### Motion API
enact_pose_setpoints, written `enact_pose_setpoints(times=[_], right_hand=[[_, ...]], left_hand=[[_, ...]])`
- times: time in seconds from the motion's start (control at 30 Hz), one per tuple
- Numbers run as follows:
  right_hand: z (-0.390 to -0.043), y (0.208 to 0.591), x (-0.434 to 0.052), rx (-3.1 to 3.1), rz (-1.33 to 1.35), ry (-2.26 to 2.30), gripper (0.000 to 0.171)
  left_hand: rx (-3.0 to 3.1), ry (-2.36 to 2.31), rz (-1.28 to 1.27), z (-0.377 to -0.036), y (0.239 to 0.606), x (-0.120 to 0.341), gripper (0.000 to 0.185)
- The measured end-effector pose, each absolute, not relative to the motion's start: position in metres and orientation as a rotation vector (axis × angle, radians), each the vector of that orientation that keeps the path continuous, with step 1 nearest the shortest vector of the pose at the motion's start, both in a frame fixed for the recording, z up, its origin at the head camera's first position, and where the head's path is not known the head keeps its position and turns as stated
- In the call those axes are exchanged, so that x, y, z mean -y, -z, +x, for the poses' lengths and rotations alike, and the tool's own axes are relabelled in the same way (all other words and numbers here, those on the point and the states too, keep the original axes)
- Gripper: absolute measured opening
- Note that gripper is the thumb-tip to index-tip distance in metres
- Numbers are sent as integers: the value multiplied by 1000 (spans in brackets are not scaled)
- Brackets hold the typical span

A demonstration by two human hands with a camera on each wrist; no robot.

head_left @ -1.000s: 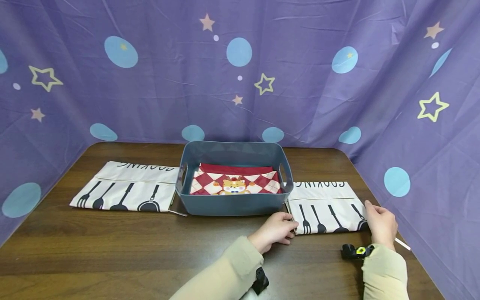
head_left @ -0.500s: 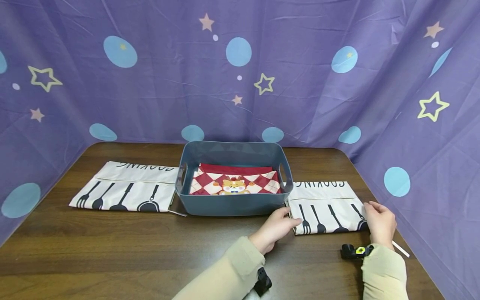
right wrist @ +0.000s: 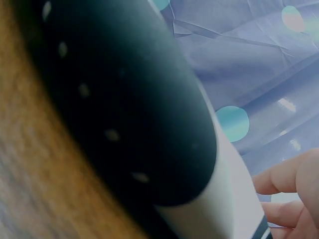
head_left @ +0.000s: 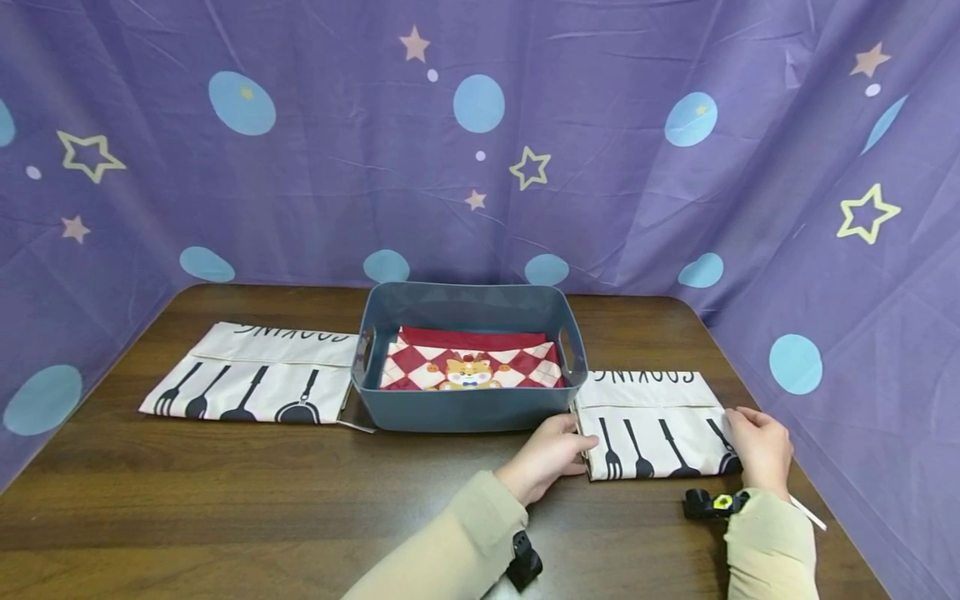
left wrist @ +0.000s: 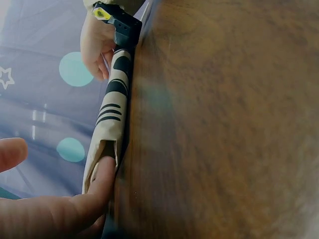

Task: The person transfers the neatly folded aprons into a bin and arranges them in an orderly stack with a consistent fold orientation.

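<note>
A folded white apron (head_left: 652,446) with black kitchen utensils and "COOKING" print lies at the right of the table. My right hand (head_left: 761,448) pinches its right edge; in the right wrist view, fingers (right wrist: 279,181) rest against the cloth beside a large black print. At the left end, my left hand (head_left: 546,457) has a finger in the folded layers, as the left wrist view shows, while the thumb (left wrist: 12,152) stands apart above the cloth. One white strap (head_left: 810,512) trails past my right wrist.
A blue-grey basket (head_left: 465,412) holds a red and white checked cloth (head_left: 517,362) with a cartoon animal. Another folded utensil-print apron (head_left: 251,387) lies left of it. Purple curtain (head_left: 322,192) hangs behind the wooden table (head_left: 225,500).
The right apron has slid slightly toward me. My left fingers have shifted at its left end, and the thumb has spread forward over it. The basket and the left apron have not moved.
</note>
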State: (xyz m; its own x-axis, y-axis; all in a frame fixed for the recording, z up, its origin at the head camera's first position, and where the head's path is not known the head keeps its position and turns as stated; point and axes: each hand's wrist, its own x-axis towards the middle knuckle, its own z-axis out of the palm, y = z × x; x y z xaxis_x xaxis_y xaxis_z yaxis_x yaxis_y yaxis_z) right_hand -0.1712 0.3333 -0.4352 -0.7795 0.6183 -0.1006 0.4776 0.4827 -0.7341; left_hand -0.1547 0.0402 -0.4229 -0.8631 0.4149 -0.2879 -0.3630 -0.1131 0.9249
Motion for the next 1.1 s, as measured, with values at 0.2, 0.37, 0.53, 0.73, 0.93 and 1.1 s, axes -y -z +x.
enact_pose_setpoints(times=[0.2,0.37,0.53,0.73,0.93,1.1], right_hand=[[-171,434,-334,2599,-945,-1131,52],[-170,434,-336,2660,-943,-1074,52],[-170,434,-337,2702,-917,-1040,51],[-169,432,-339,2792,-830,-1041,49],[-169,426,-345,2953,-700,-1050,54],[-170,424,-346,2998,-696,-1098,58]], left_hand=[[-1597,-2036,7,-156,425,-37,56],[-1551,-2010,-47,-155,425,-35,63],[-1570,-1984,-65,-155,427,-35,59],[-1579,-1958,-91,-157,429,-35,54],[-1572,-1934,-64,-156,427,-34,29],[-1631,-1903,-7,-156,429,-36,18]])
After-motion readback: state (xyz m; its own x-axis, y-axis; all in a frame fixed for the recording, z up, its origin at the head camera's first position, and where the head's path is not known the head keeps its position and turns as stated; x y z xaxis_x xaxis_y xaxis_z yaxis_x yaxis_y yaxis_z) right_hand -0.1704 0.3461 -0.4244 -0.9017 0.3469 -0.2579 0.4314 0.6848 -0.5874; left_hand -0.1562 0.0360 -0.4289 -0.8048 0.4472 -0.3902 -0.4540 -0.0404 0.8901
